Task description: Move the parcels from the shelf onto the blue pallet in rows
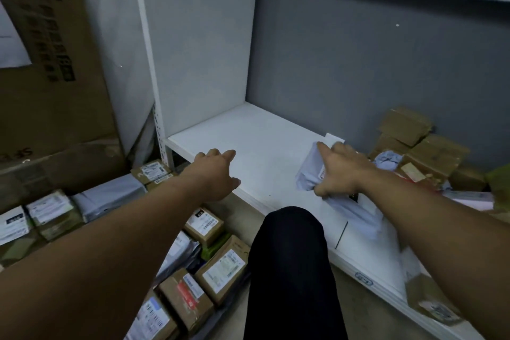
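Smooth matt white shelf (pixel 248 141), crinkly grey plastic mailer (pixel 307 174) under my fingers (pixel 327 150), matt brown cardboard boxes (pixel 169 290) with paper labels (pixel 226 268), my black cloth trouser leg (pixel 289 257).

A crumpled grey plastic mailer bag (pixel 305 178) is held on the white shelf board (pixel 262 146); labelled brown cardboard boxes (pixel 223 268) are laid, seemingly in rows, below.
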